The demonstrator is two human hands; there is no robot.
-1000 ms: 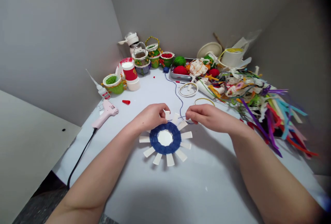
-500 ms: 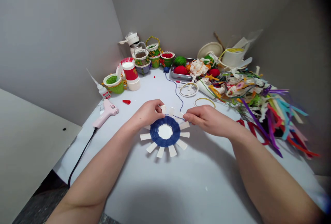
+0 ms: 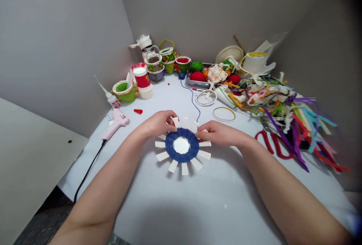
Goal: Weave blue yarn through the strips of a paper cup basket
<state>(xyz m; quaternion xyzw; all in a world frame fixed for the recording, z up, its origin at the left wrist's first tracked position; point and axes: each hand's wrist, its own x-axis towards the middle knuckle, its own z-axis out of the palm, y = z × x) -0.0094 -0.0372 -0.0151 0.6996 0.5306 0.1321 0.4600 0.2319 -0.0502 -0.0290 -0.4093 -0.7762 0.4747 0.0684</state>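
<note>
Between my hands is a white paper cup cut into flaps (image 3: 184, 168), opened out flat with blue yarn (image 3: 170, 150) woven in a ring round its pale centre. My left hand (image 3: 162, 123) pinches it at the upper left, thumb in front by a flap. At the upper right, my right hand (image 3: 216, 133) has its thumb and fingers closed on the cup's edge. From there a loose strand of blue yarn (image 3: 195, 103) runs back over the table to a small blue yarn ball (image 3: 181, 75). The fingertips behind the flaps are partly hidden.
A pink glue gun (image 3: 115, 125) and a glue bottle (image 3: 113, 100) are at the left. Small decorated baskets (image 3: 154, 63) stand at the back. Red-handled scissors (image 3: 274, 145) lie right, beside heaped ribbons (image 3: 304, 124). A yellow-edged ring (image 3: 224, 114) lies beyond my right hand.
My right hand has moved left and in to the cup's edge, from holding the yarn out to the right. The woven cup has turned slightly and shifted a little nearer me.
</note>
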